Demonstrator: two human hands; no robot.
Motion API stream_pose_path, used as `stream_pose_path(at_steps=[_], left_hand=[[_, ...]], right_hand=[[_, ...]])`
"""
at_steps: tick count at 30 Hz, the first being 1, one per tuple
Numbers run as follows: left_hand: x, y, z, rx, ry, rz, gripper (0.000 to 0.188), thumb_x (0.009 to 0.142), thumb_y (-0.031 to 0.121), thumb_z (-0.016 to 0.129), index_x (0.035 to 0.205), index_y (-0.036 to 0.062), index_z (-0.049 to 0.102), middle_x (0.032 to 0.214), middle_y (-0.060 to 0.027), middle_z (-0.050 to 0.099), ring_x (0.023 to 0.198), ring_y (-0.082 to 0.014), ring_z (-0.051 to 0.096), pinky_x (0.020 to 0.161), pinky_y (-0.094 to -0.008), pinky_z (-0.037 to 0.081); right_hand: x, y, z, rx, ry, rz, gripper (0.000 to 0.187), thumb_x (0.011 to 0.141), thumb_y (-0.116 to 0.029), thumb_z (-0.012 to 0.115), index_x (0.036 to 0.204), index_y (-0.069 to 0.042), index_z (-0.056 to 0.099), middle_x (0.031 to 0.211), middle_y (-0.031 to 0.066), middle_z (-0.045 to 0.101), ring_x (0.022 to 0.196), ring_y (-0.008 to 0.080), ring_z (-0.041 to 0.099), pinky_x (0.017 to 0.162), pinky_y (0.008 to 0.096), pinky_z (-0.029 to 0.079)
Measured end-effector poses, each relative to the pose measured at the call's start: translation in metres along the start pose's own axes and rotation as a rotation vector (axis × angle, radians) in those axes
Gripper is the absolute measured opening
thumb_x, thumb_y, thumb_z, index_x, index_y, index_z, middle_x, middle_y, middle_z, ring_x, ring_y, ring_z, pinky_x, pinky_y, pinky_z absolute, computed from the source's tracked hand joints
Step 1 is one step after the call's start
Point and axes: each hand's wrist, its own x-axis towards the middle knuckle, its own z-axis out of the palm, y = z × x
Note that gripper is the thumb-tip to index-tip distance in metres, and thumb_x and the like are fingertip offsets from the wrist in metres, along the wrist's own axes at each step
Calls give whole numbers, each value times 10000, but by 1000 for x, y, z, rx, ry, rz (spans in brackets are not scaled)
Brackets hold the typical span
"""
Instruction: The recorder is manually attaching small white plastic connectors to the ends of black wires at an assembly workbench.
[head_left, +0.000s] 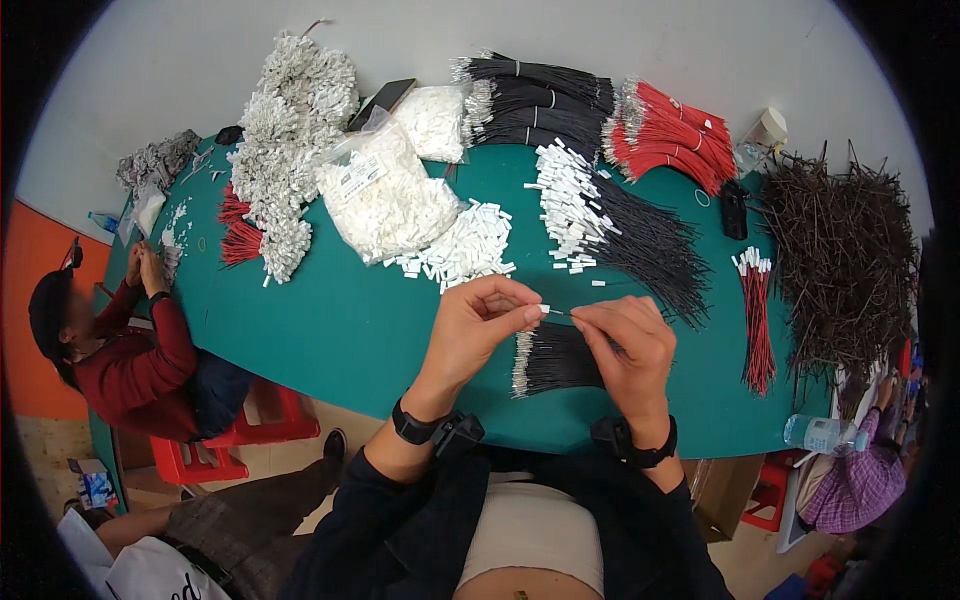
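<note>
Between the thumb and index finger of my left hand (470, 325) is a small white connector housing (544, 309). My right hand (635, 345) pinches a thin wire (559, 312), its bare-looking end at the housing's opening; whether it is inside I cannot tell. Under my hands lies a bundle of black wires (562, 362) with pale metal ends facing left. Loose white housings (465, 248) are heaped beyond my left hand. Farther off, black wires (655, 245) capped with white housings (572, 205) fan out. A single housing (598, 283) rests near my right fingers.
On the green table (300, 330) lie a plastic bag of housings (385, 200), tied black bundles (545, 100), red bundles (680, 140), red capped wires (757, 330) and a brown tangled heap (840, 250). A bottle (822, 434) stands right. A co-worker (130, 350) sits left.
</note>
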Motion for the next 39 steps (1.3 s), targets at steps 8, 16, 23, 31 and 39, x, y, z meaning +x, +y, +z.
stream_pose_path(at_steps=[8,16,23,31,39], left_hand=[[-1,-1,1,39,-7,5,139,901,-14,782,1029,-35,731,936,-103,764,839,-142,722,790,-264,580],[-1,-2,0,15,-30,-8,124,899,-31,774,1015,-43,733,928,-112,761,829,-147,716,783,-272,577],[0,-6,-2,33,-37,-15,116,900,-38,770,1009,-51,733,926,-116,759,823,-144,709,782,-271,571],[-2,-5,4,35,-37,-39,115,907,-35,765,1016,-53,732,923,-112,757,828,-137,706,783,-268,570],[0,-10,-2,68,-75,-69,129,914,-27,765,1038,-46,733,939,-100,758,842,-136,708,799,-263,568]], right_hand=[[0,-2,3,-4,-12,-53,170,794,7,801,949,-49,760,856,58,736,754,220,682,697,349,452],[1,2,3,20,-18,-47,156,794,10,792,936,-47,762,858,67,743,762,226,701,700,349,469],[-2,6,6,58,-31,-23,156,797,11,788,939,-48,766,875,75,751,771,233,707,696,345,484],[-6,8,7,73,-60,-1,170,788,20,792,943,-46,764,879,74,749,773,243,706,688,344,504],[-9,10,8,84,-98,15,158,807,13,785,952,-45,765,877,83,743,777,261,708,692,367,523]])
